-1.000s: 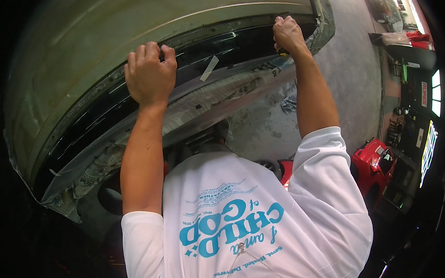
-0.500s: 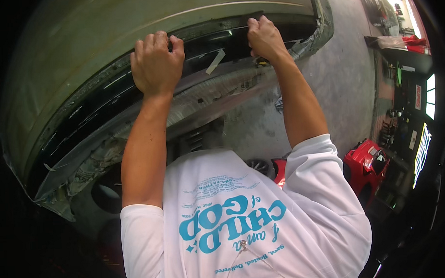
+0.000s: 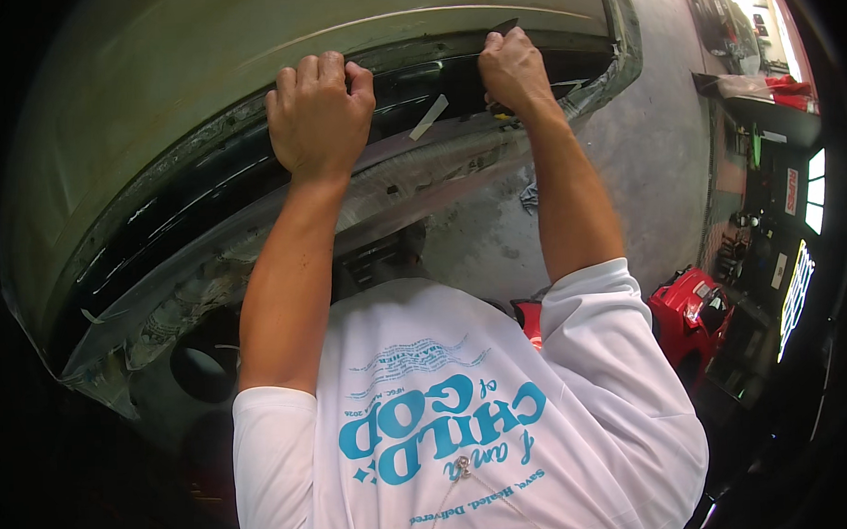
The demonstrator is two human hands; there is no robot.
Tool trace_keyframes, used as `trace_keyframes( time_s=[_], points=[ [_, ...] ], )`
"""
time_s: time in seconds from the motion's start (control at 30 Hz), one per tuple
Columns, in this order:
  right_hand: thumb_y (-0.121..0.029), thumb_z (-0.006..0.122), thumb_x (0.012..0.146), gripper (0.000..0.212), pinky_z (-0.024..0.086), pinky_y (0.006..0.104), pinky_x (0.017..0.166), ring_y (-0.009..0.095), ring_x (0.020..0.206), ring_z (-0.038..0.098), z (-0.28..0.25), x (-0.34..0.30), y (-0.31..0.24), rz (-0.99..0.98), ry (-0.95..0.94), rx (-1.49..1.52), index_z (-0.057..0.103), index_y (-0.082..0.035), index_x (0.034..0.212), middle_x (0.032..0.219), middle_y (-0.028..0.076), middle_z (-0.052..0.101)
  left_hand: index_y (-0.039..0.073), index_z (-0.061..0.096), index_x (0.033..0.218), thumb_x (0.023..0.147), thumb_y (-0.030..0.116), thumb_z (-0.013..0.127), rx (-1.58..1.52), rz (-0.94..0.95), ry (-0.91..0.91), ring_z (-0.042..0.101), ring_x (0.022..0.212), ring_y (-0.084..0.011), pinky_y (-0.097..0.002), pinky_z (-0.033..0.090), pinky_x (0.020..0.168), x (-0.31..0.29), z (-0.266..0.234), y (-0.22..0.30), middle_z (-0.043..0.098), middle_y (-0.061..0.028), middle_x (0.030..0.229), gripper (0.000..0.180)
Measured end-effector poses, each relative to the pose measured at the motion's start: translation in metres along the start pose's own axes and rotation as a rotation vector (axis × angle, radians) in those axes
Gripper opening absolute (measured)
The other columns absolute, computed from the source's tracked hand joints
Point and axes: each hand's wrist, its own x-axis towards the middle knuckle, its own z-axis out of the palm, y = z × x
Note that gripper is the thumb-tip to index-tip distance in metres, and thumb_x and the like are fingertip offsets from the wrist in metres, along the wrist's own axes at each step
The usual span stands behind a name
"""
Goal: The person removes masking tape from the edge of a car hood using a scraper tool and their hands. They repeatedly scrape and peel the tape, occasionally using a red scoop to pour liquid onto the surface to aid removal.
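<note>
A beige-grey car body panel [image 3: 249, 75] curves across the top of the view, with a black trim strip [image 3: 197, 202] running along its lower edge. My left hand [image 3: 320, 114] is clamped over the top edge of the strip, fingers curled over it. Further right, my right hand [image 3: 515, 70] grips the same strip, pinching a dark end piece that sticks up above the fingers. A short strip of pale tape [image 3: 430, 117] hangs on the black trim between the two hands.
A grey concrete floor [image 3: 653, 154] lies to the right. A red tool cart [image 3: 691, 316] stands low on the right beside dark shelves and lit signs. A dark round opening [image 3: 203, 370] sits below the panel at lower left. My white printed shirt fills the bottom.
Both hands have slid left along the trim strip, the right one more, so they now sit closer together. The view has shifted slightly with them.
</note>
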Motion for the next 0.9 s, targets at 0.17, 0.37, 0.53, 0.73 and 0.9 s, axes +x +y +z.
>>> trace_keyframes(
  time_s=[0.17,0.37,0.53,0.73,0.9],
  points=[
    [-0.034,0.043,0.111,0.052,0.052,0.0552,0.107,0.051,0.123,0.066,0.012,-0.036,-0.044,-0.021,-0.132,0.022,0.056,0.011,0.134,0.126,0.04,0.067,0.011,0.076,0.089,0.094,0.03,0.066,0.001,-0.003,0.028,0.069,0.089,-0.0263,-0.0436,0.056,0.078,0.003,0.003,-0.002,0.074,-0.0025,0.09,0.022],
    [-0.037,0.049,0.111,0.042,0.059,0.0399,0.068,0.026,0.071,0.074,-0.038,-0.035,-0.013,0.079,-0.137,0.336,0.058,0.004,0.113,0.084,0.015,0.071,0.01,0.076,0.09,0.094,0.032,0.065,0.007,-0.016,0.031,0.07,0.092,-0.0276,-0.0456,0.057,0.08,0.007,0.003,-0.002,0.075,-0.0047,0.091,0.025],
    [-0.039,0.055,0.111,0.043,0.057,0.0341,0.061,0.019,0.059,0.069,-0.067,-0.024,0.027,0.017,-0.114,0.312,0.059,0.004,0.117,0.076,0.009,0.069,0.011,0.07,0.085,0.096,0.035,0.064,0.003,-0.073,-0.031,0.068,0.092,-0.0288,-0.046,0.054,0.086,0.004,0.004,-0.003,0.072,-0.0036,0.091,0.027],
    [-0.036,0.057,0.111,0.037,0.052,0.0299,0.055,0.014,0.059,0.065,-0.097,-0.015,0.041,-0.084,-0.106,0.497,0.063,-0.001,0.12,0.077,0.006,0.067,0.01,0.075,0.09,0.094,0.034,0.064,0.024,-0.069,-0.016,0.07,0.091,-0.0277,-0.0449,0.057,0.082,0.004,0.001,-0.002,0.075,-0.0045,0.092,0.027],
    [-0.035,0.054,0.113,0.034,0.048,0.029,0.053,0.015,0.058,0.057,-0.151,-0.043,0.071,-0.049,0.077,0.879,0.06,-0.004,0.122,0.08,0.006,0.062,0.011,0.073,0.088,0.094,0.034,0.065,0.022,-0.088,-0.024,0.069,0.093,-0.0275,-0.0451,0.056,0.084,0.002,0.002,0.002,0.074,-0.0044,0.091,0.026]
  ],
)
